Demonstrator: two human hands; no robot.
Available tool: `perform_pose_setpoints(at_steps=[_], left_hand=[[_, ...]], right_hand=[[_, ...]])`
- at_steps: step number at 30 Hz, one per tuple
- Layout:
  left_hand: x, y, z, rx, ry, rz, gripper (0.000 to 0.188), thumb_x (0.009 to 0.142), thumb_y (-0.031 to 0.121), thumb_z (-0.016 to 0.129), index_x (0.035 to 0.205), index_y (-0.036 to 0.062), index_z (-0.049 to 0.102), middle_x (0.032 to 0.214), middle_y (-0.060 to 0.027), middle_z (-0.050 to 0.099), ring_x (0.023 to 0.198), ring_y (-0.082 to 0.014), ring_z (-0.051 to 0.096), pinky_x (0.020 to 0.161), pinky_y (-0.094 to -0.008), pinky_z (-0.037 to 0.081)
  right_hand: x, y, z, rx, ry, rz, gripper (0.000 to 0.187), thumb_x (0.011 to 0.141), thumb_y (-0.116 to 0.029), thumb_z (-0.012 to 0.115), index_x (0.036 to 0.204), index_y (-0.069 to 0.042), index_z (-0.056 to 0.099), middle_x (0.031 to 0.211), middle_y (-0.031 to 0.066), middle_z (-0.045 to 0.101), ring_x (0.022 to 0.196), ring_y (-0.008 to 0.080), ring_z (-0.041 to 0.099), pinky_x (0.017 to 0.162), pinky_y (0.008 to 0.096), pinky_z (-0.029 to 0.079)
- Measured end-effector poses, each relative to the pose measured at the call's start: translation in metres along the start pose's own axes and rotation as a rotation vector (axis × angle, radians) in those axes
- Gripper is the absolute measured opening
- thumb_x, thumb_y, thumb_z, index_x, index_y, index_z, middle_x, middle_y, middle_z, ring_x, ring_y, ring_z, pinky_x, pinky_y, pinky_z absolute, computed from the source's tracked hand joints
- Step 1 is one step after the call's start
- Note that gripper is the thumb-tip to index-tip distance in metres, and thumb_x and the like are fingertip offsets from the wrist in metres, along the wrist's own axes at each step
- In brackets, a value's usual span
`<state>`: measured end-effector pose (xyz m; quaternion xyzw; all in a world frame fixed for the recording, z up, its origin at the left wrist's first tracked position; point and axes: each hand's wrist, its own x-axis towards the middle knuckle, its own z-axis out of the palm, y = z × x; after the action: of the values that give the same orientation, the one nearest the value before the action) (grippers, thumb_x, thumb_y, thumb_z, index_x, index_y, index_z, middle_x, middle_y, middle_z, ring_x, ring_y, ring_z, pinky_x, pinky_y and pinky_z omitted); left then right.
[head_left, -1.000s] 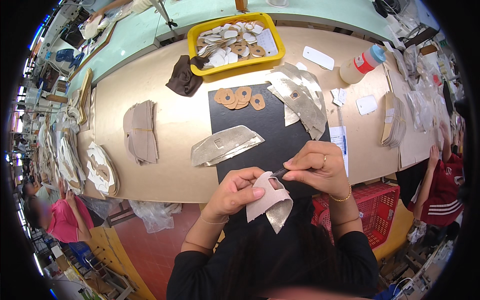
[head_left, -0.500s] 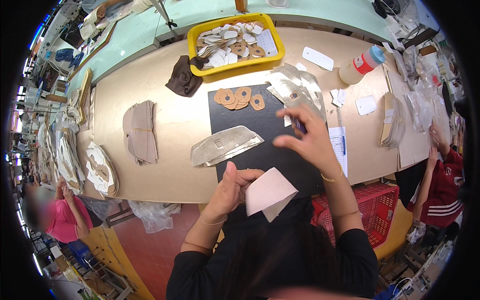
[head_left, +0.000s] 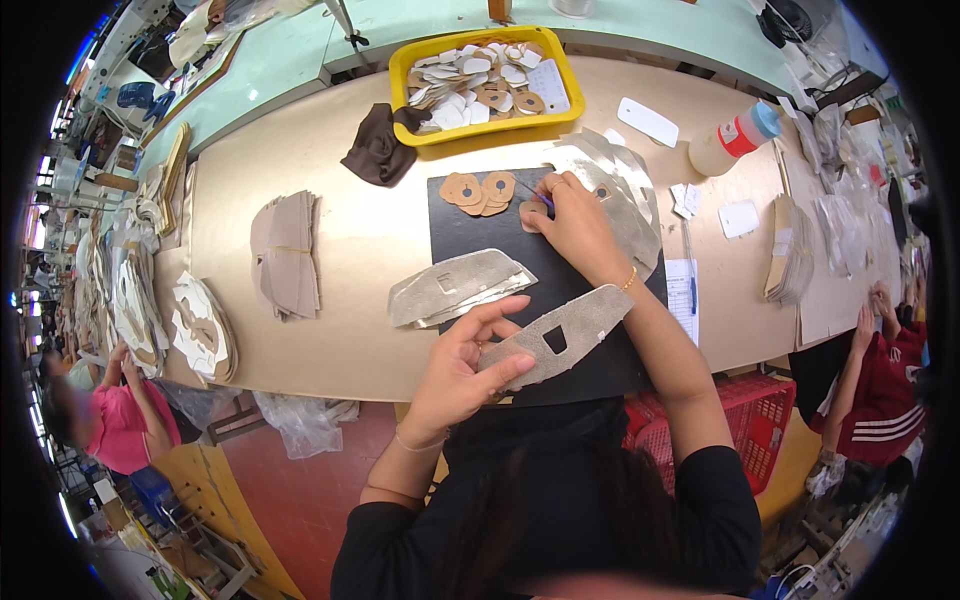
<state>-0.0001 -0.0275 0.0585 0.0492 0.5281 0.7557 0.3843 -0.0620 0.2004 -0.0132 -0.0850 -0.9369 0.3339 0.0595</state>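
My left hand point(head_left: 470, 365) grips a grey fabric-like panel point(head_left: 588, 322) by its left end, thumb on top; a dark four-sided hole shows in its middle. My right hand point(head_left: 572, 222) is closed over the black mat point(head_left: 590, 375), holding a slim pointed tool with a purple handle point(head_left: 545, 200). Its fingertips pinch a small tan patch point(head_left: 531, 212) at the mat. Left of them lies a cluster of tan patches with dark-centred holes point(head_left: 492, 192). Between my hands and that cluster rests a short stack of grey panels point(head_left: 462, 284). Fingers partly hide the tool.
A yellow tray point(head_left: 405, 95) of white and tan pieces stands at the back beside a dark cloth point(head_left: 378, 152). Fanned panels point(head_left: 628, 225) lie right of my right hand. A bottle point(head_left: 718, 145) stands farther right. Tied panels point(head_left: 285, 255) lie left. Two people work at the sides.
My right hand has moved forward and left, closing on a tan patch. The panel in my left hand has turned from its pale folded side to its flat grey, holed face.
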Motion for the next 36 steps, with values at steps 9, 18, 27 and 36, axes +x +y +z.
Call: perform_pose_setpoints(at_steps=[9, 18, 27, 36], left_hand=[[0.004, 0.007, -0.002, 0.044, -0.074, -0.103, 0.037, 0.091, 0.005, 0.072, 0.126, -0.0008, 0.063, 0.105, -0.0035, 0.067, 0.088, -0.0088, 0.066, 0.068, -0.0203, 0.055], [0.007, 0.004, -0.002, 0.301, -0.286, -0.148, 0.025, 0.088, 0.009, 0.074, 0.113, 0.0048, 0.074, 0.087, -0.0005, 0.062, 0.068, -0.0055, 0.057, 0.055, -0.0201, 0.049], [0.031, -0.036, -0.016, 0.567, -0.133, 0.04, 0.021, 0.086, 0.01, 0.076, 0.105, 0.0024, 0.073, 0.125, -0.009, 0.062, 0.105, -0.0148, 0.062, 0.059, -0.0191, 0.051], [0.025, -0.04, -0.013, 0.523, -0.09, -0.163, 0.02, 0.089, 0.012, 0.07, 0.107, 0.0035, 0.069, 0.156, -0.008, 0.042, 0.071, -0.008, 0.064, 0.055, -0.0214, 0.048]], right_hand=[[-0.071, -0.005, -0.018, 0.038, -0.169, 0.131, 0.027, 0.083, -0.028, 0.077, 0.088, -0.004, 0.066, 0.081, 0.0153, 0.068, 0.078, 0.0317, 0.068, 0.067, 0.0377, 0.052], [-0.097, 0.019, -0.056, 0.5, -0.237, 0.263, 0.024, 0.093, -0.021, 0.07, 0.082, 0.0, 0.067, 0.075, 0.0029, 0.067, 0.072, 0.0085, 0.057, 0.068, 0.0257, 0.045], [-0.137, 0.023, -0.067, 0.526, -0.495, 0.275, 0.031, 0.08, -0.024, 0.083, 0.097, 0.001, 0.075, 0.086, 0.0082, 0.072, 0.07, 0.0122, 0.063, 0.066, 0.028, 0.049], [-0.135, 0.028, -0.057, 0.531, -0.388, 0.048, 0.03, 0.08, -0.021, 0.08, 0.086, 0.006, 0.068, 0.136, 0.0108, 0.063, 0.078, 0.0147, 0.065, 0.075, 0.0295, 0.052]])
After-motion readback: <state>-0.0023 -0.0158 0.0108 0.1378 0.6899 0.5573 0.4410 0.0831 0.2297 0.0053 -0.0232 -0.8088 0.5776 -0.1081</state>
